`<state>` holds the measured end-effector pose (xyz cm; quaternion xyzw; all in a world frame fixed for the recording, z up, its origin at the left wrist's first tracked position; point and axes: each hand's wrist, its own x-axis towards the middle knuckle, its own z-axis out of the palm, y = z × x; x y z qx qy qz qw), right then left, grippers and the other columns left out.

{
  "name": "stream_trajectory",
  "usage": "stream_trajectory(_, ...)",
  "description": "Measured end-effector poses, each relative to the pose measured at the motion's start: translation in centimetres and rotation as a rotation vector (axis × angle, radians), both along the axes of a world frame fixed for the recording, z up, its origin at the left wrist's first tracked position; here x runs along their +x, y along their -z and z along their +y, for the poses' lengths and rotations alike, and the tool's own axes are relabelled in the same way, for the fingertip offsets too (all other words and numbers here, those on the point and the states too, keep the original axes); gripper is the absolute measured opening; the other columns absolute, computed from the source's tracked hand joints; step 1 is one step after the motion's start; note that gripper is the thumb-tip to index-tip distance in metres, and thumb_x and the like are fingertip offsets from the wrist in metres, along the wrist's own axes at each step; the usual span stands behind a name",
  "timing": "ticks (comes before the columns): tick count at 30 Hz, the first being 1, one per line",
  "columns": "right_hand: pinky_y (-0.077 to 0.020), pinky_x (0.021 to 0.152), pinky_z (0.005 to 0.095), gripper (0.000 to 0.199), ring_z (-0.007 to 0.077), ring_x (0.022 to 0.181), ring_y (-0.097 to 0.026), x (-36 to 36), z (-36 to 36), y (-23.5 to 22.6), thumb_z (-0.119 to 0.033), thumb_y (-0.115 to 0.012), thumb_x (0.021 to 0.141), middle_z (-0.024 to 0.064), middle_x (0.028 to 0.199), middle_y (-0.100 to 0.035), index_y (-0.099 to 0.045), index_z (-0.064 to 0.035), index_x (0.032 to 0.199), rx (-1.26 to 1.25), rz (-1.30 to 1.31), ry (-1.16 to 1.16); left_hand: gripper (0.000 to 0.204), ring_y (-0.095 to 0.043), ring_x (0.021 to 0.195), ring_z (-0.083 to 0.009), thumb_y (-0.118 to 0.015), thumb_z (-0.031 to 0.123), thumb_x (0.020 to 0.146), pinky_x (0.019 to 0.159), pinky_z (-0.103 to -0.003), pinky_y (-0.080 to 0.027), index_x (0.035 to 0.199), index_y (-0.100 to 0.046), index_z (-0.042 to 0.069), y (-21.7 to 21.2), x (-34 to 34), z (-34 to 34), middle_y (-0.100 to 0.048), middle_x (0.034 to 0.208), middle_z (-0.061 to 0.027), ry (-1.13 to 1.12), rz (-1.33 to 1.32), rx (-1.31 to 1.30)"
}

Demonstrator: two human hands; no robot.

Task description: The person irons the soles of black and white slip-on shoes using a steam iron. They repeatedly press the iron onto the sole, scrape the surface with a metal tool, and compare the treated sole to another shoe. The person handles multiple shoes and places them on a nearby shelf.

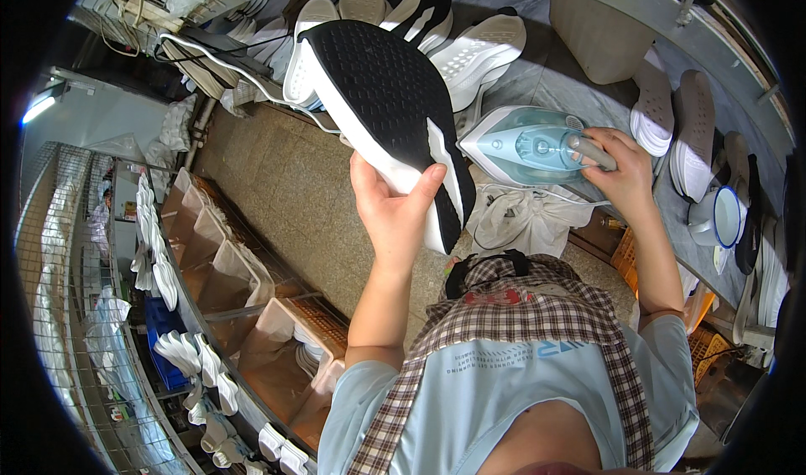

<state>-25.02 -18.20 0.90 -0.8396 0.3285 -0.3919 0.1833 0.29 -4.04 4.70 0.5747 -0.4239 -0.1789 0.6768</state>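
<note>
My left hand grips a shoe by its heel end, sole turned up toward me; the sole is black with a white rim. My right hand is wrapped around the handle of a pale blue steam iron, which rests on the grey bench just right of the shoe. The iron's tip points left toward the shoe, and the two are close together but apart.
Several white and black-and-white shoes lie on the bench behind the held shoe. More soles and a white cup sit at the right. White cloth hangs below the iron. Racks of shoes stand at the left.
</note>
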Motion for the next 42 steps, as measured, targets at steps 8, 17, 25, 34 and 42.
stream_trajectory(8,-0.0519,0.072,0.0311,0.043,0.0262,0.084,-0.065,0.08,0.16,-0.08,-0.001,-0.071,0.057,0.0118,0.094,-0.065,-0.064,-0.0019,0.099,-0.018,0.007,0.007,0.063,-0.052,0.100,-0.0171,-0.076,0.003,0.071,0.088,-0.030,-0.043,0.121,-0.039,-0.002,0.07,-0.08,-0.08,-0.049,0.110,-0.0087,0.023,-0.003,0.015)
stream_trajectory(17,-0.0519,0.072,0.0304,0.042,0.0243,0.084,-0.066,-0.03,0.15,0.02,-0.001,-0.071,0.057,0.0116,0.094,-0.065,-0.063,-0.0015,0.098,-0.005,-0.011,-0.003,0.061,-0.052,0.100,-0.0173,-0.076,0.002,0.070,0.087,-0.030,-0.043,0.119,-0.040,-0.002,0.19,-0.27,-0.21,-0.049,0.110,-0.0090,0.009,-0.002,-0.002)
stream_trajectory(25,-0.0519,0.071,0.0303,0.043,0.0242,0.083,-0.066,-0.06,0.10,0.06,-0.001,-0.072,0.056,0.0113,0.095,-0.065,-0.063,-0.0016,0.098,-0.001,-0.005,-0.006,0.061,-0.052,0.099,-0.0166,-0.076,0.002,0.070,0.087,-0.029,-0.043,0.118,-0.040,-0.002,0.14,-0.26,-0.15,-0.048,0.110,-0.0081,0.005,-0.016,0.002)
stream_trajectory(34,-0.0518,0.071,0.0307,0.044,0.0248,0.083,-0.066,-0.09,0.06,0.06,-0.001,-0.072,0.056,0.0113,0.093,-0.065,-0.063,-0.0023,0.099,-0.004,-0.005,-0.009,0.061,-0.052,0.100,-0.0168,-0.076,0.003,0.070,0.086,-0.030,-0.044,0.119,-0.040,-0.002,0.06,-0.21,-0.13,-0.048,0.110,-0.0081,0.007,-0.009,-0.011)
stream_trajectory(42,-0.0519,0.071,0.0309,0.043,0.0257,0.083,-0.066,-0.07,0.04,0.09,-0.002,-0.072,0.057,0.0116,0.093,-0.065,-0.063,-0.0027,0.099,-0.014,-0.001,0.004,0.060,-0.053,0.099,-0.0168,-0.076,0.003,0.071,0.085,-0.029,-0.044,0.119,-0.040,-0.002,-0.10,-0.31,-0.05,-0.048,0.110,-0.0080,0.011,-0.007,0.001)
